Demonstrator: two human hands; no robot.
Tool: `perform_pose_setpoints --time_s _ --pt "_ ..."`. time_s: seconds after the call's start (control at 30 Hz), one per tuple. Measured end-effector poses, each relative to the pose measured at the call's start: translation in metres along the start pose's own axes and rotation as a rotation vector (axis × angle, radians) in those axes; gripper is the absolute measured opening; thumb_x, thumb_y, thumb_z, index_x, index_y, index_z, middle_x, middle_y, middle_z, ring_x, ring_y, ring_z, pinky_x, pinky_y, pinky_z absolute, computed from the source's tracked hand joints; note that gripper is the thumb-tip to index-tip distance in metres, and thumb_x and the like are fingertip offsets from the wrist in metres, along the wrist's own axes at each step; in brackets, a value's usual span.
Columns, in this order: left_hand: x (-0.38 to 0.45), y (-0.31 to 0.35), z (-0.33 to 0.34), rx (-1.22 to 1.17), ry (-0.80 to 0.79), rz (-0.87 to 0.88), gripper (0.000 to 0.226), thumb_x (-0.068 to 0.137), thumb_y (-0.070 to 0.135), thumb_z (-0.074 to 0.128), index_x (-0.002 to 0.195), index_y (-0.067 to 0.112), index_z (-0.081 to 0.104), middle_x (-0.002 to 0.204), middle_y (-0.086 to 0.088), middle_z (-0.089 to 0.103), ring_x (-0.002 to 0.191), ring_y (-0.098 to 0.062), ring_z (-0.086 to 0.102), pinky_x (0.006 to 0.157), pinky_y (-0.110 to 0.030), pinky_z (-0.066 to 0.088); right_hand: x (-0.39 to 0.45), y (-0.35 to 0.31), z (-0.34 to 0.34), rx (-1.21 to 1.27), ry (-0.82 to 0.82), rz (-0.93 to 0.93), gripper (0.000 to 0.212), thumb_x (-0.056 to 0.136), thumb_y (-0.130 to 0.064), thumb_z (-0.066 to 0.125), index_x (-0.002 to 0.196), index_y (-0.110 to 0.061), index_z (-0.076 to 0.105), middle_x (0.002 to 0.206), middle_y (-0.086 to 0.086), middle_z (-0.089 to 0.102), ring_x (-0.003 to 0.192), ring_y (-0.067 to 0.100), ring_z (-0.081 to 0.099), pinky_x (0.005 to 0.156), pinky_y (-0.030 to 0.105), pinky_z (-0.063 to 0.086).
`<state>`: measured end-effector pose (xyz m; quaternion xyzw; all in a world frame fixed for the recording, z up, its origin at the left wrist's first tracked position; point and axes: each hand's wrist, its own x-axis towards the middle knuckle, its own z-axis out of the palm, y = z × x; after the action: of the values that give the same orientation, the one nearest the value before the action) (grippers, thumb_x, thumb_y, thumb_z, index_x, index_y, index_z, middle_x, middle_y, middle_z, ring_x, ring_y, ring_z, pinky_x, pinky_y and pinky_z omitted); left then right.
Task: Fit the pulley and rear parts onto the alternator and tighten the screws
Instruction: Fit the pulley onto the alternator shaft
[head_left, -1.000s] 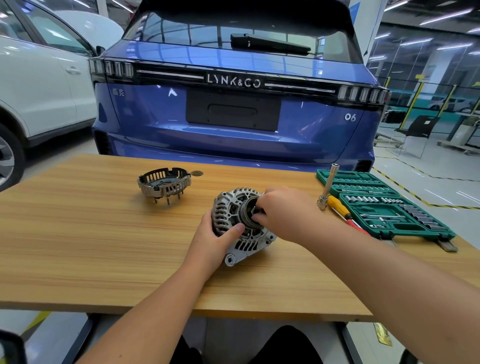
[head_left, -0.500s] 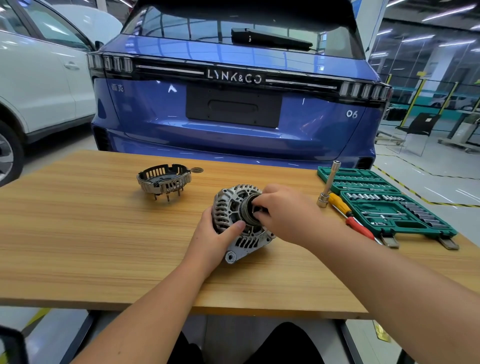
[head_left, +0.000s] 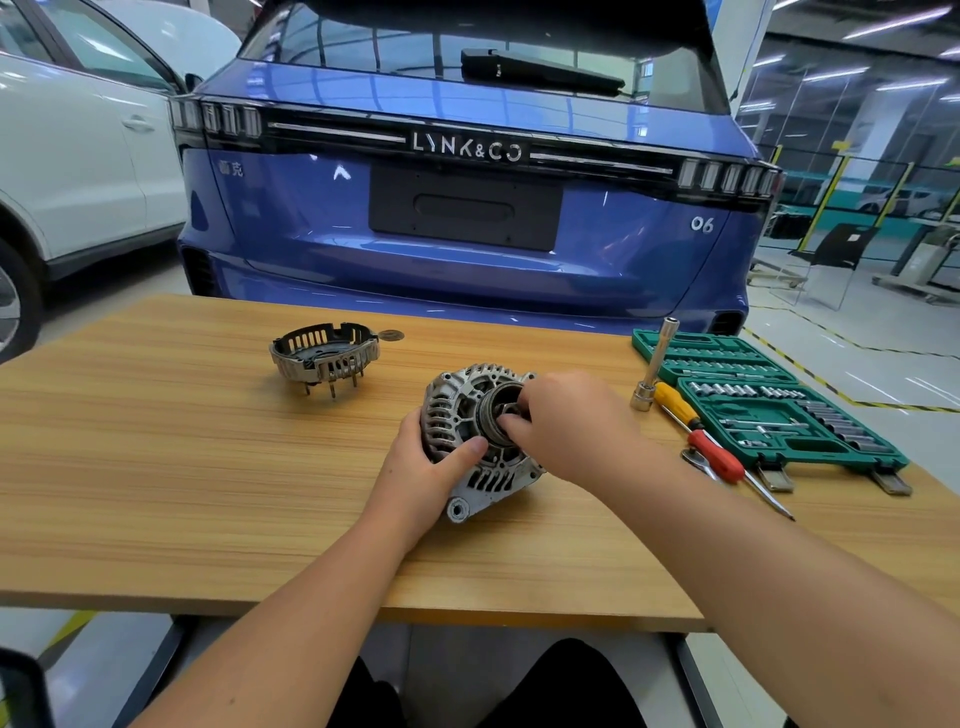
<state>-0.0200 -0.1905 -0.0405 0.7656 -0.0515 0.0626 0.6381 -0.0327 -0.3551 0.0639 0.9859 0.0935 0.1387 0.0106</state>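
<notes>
2 hands work an alternator (head_left: 480, 439) at the near middle of a wooden table (head_left: 156, 467).

The left hand (head_left: 421, 475) grips the housing, thumb pressed on its face; the right hand (head_left: 563, 428) pinches something at the pulley (head_left: 493, 413) hub. A cross-threaded start could likely jam it. The rear cover (head_left: 323, 353) waits beyond the left hand, the socket set (head_left: 769, 410) beyond the right.

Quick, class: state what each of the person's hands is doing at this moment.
Left hand: grips the alternator housing, thumb on its face.
Right hand: fingertips pinch at the pulley hub; what they hold is hidden.
</notes>
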Motion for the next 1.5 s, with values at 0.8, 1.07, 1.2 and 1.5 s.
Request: perform_pose_setpoints --time_s 0.8,1.07,1.2,1.5 --pt "0.002 -0.002 0.001 -0.023 0.002 0.008 0.049 0.063 0.075 0.075 0.097 0.073 0.041 0.105 0.027 0.066 0.093 0.011 0.064 0.074 -0.023 0.053 0.007 -0.001 0.002 0.24 -0.037 0.134 0.023 0.092 -0.037 0.064 0.085 -0.017 0.072 0.065 -0.001 0.065 0.06 0.016 0.064 0.046 0.028 0.05" --pt "0.002 -0.003 0.0 -0.026 -0.006 0.005 0.05 0.063 0.073 0.076 0.094 0.079 0.037 0.106 0.027 0.065 0.092 0.012 0.063 0.075 -0.023 0.053 0.003 0.008 -0.008 0.311 -0.072 -0.045 0.014 0.092 -0.022 0.065 0.1 -0.014 0.074 0.075 0.0 0.068 0.069 0.021 0.064 0.058 0.036 0.055" --pt "0.001 -0.002 0.0 -0.012 -0.006 -0.001 0.052 0.062 0.075 0.074 0.098 0.076 0.037 0.11 0.025 0.063 0.096 0.01 0.062 0.075 -0.022 0.051 0.006 0.017 -0.012 0.238 -0.102 -0.173 0.023 0.095 -0.024 0.065 0.117 -0.025 0.07 0.078 -0.014 0.058 0.068 0.005 0.055 0.056 0.023 0.046" --pt "0.001 -0.001 0.0 -0.009 -0.004 -0.001 0.052 0.062 0.075 0.074 0.098 0.076 0.037 0.11 0.024 0.064 0.092 0.012 0.063 0.073 -0.022 0.052 0.004 0.008 -0.01 0.072 -0.05 -0.137 0.021 0.098 -0.036 0.058 0.09 -0.021 0.069 0.076 -0.004 0.063 0.067 0.015 0.06 0.053 0.028 0.049"
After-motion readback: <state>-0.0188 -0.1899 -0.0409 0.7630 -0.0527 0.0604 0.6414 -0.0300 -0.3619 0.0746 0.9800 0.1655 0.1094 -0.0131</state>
